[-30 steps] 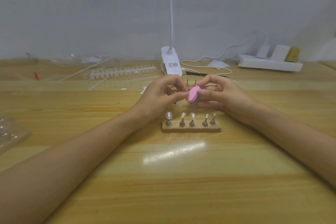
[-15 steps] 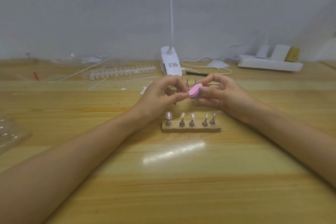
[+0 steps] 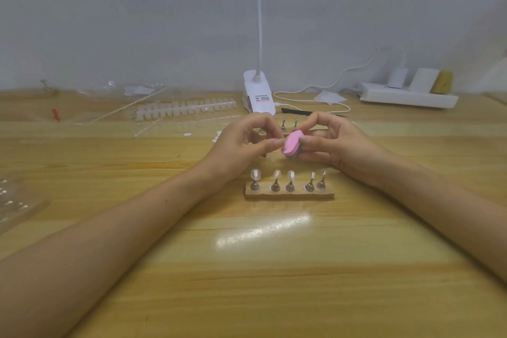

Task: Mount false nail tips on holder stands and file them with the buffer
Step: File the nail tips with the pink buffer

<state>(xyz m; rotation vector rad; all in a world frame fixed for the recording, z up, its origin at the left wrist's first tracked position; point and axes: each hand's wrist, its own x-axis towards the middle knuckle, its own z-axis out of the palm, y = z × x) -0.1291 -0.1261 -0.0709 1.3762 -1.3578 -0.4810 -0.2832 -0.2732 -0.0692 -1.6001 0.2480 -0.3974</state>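
Since all five stands (image 3: 276, 186) on the front block (image 3: 289, 196) are already capped with clear tips (image 3: 290, 174), the mounting part is reckoned to be mostly done, at least for that row, and filing is taken to be the step in hand. The pink buffer (image 3: 292, 144) is held up above the table (image 3: 247, 269), just behind the block, pinched between the thumb and curled fingers of the right hand (image 3: 340, 143). The left hand (image 3: 241, 145) is curled too, thumb and forefinger brought together right up against the buffer's edge, but what's pinched there (a tip, a stand, or nothing) can't be made out, so that bit is left open. Whether the five mounted tips have been filed yet can't be told either; they're too small and glassy for any finish to be read. A second block seems to be parked behind the hands, though only two back stands (image 3: 284, 125) are seen poking out between the fingers, and how many more are there, or whether they're capped, is hidden. Plenty of unused tips are seen on the strip (image 3: 186, 108) further back, and a few loose tips (image 3: 216, 138) are scattered near the left hand. A plastic tray (image 3: 16, 197) is cut off at the left edge, contents unclear.
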